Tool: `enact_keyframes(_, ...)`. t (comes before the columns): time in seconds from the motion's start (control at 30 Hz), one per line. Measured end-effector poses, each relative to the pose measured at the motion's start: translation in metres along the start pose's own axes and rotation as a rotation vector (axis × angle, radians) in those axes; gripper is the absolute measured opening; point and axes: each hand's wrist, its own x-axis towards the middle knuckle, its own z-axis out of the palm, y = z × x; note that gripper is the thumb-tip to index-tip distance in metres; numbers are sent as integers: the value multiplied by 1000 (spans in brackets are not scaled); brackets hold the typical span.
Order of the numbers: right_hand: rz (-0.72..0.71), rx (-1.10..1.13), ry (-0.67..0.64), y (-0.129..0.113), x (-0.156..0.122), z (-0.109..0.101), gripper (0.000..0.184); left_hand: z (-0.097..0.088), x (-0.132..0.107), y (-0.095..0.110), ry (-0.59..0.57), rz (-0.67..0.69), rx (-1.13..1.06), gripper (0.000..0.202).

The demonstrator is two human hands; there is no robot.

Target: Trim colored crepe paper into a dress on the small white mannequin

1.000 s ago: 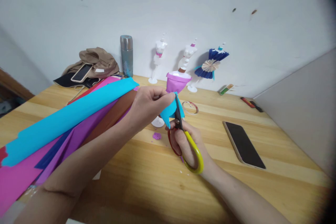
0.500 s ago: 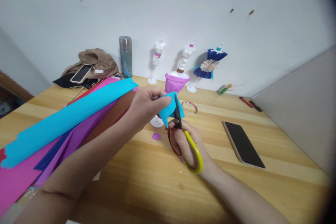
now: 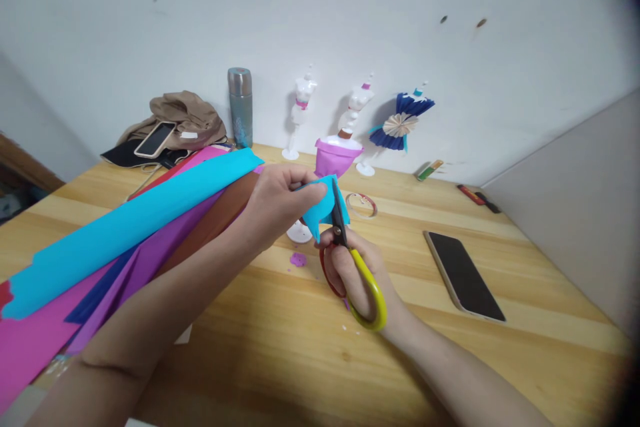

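Observation:
My left hand (image 3: pixel 280 203) pinches a small piece of cyan paper (image 3: pixel 320 203) above the wooden table (image 3: pixel 280 340). My right hand (image 3: pixel 357 273) grips scissors (image 3: pixel 350 260) with one red and one yellow handle loop; the dark blades point up into the cyan piece. Just behind the paper stands a white mannequin stand wearing a purple paper skirt (image 3: pixel 336 155); its round white base shows under my left hand. A tiny purple paper scrap (image 3: pixel 299 259) lies on the table below my hands.
Long sheets of cyan (image 3: pixel 125 230), purple, brown and pink paper lie under my left arm. Two more white mannequin stands (image 3: pixel 299 113), one with a navy fan skirt (image 3: pixel 400 123), a metal flask (image 3: pixel 241 107), tape ring (image 3: pixel 361 204), phone (image 3: pixel 463 273), bag with another phone (image 3: pixel 175 123).
The cyan piece has turned slightly in my left fingers and the scissors have shifted a little up along it. Otherwise nothing has moved.

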Motion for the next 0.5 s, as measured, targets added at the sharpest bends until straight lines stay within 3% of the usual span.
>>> enact_keyframes(0.5,-69,58,-130,1,-3,-4,38,-2,-2,2,10,27,109,23)
